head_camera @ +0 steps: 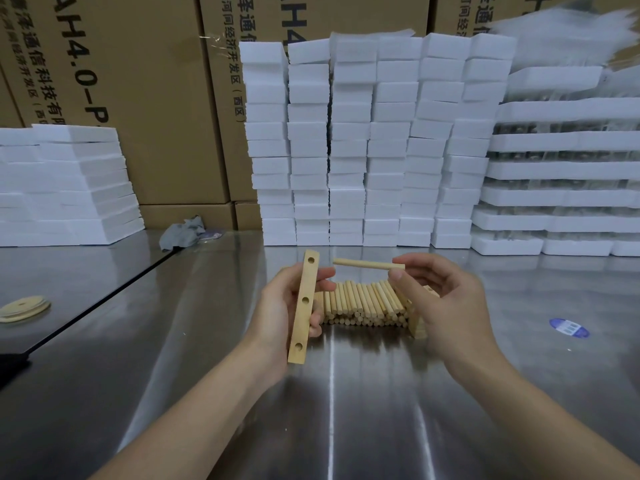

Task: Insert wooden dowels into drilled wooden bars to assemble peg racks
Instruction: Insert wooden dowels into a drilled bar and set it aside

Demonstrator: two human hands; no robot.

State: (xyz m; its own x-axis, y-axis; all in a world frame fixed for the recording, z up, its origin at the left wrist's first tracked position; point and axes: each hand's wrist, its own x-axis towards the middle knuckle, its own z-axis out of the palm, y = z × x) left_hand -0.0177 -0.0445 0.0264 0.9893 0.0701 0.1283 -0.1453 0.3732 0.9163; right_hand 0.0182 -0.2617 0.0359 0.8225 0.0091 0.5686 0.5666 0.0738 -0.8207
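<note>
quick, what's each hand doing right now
Left hand: holding the drilled wooden bar upright, all three holes empty.
Right hand: pinching one dowel by its end, aimed at the bar.

Bright overhead light is streaking glare down the steel table, wide-angle distortion is bending the far cartons, and the far-right foam is smearing into blur.

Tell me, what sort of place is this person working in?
Likely a small factory or packing workshop: stacked white foam blocks and tall brown printed cardboard cartons stand at the far side of a shiny steel worktable, where a heap of pale wooden dowels waits for assembly.
</note>
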